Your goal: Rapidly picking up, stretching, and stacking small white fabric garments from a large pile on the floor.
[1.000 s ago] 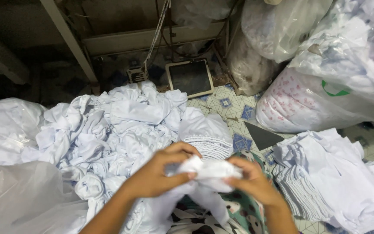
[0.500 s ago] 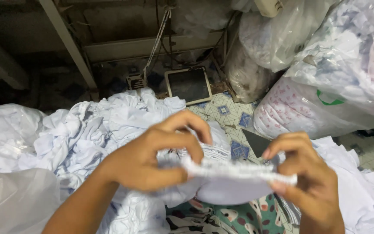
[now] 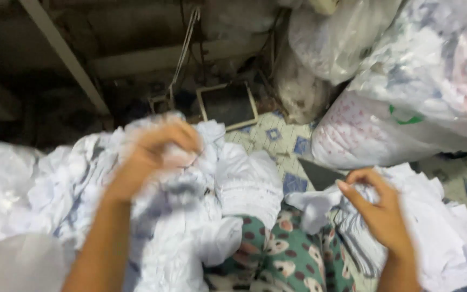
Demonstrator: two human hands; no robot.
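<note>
My right hand (image 3: 380, 208) pinches a small white cloth piece (image 3: 313, 206) by its edge and holds it low at the right, beside the flat stack of white pieces (image 3: 444, 232). My left hand (image 3: 155, 151) is motion-blurred, with its fingers curled over the top of the crumpled heap of white cloth (image 3: 190, 216) at the left. The blur hides whether it grips any fabric. My lap, in green patterned cloth (image 3: 287, 259), shows between the two hands.
Big clear plastic bags stuffed with cloth (image 3: 422, 81) rise at the right and back. A dark framed panel (image 3: 228, 105) lies on the patterned tile floor (image 3: 277, 138). A grey slanted beam (image 3: 63, 54) crosses the upper left. Clear plastic sheeting (image 3: 12, 259) lies at the lower left.
My hands have come apart. The right hand took the white piece right toward the flat stack, and the left let go and swung left and up onto the crumpled heap.
</note>
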